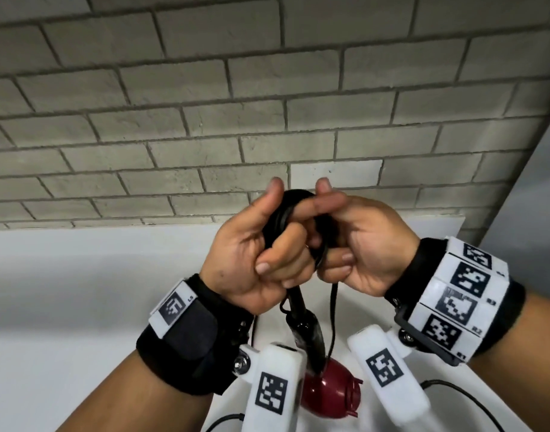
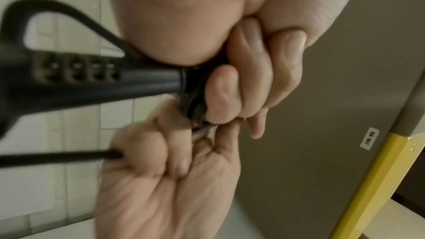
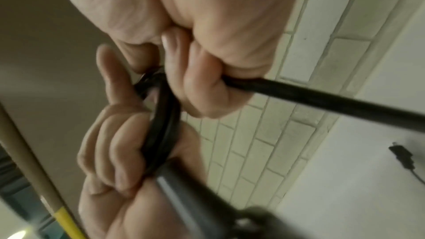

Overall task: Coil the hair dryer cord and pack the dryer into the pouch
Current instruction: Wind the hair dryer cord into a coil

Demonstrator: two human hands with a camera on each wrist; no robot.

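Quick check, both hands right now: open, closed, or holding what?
Left hand: closed, gripping the coiled black cord.
Right hand: closed, fingers curled round the same cord, loose strand hanging below.

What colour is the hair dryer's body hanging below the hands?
Dark red, glossy; the hair dryer shows best in the head view.

The wrist cameras are hiding part of the red dryer. Fingers are covering most of the coiled cord. The dryer handle is blurring out.
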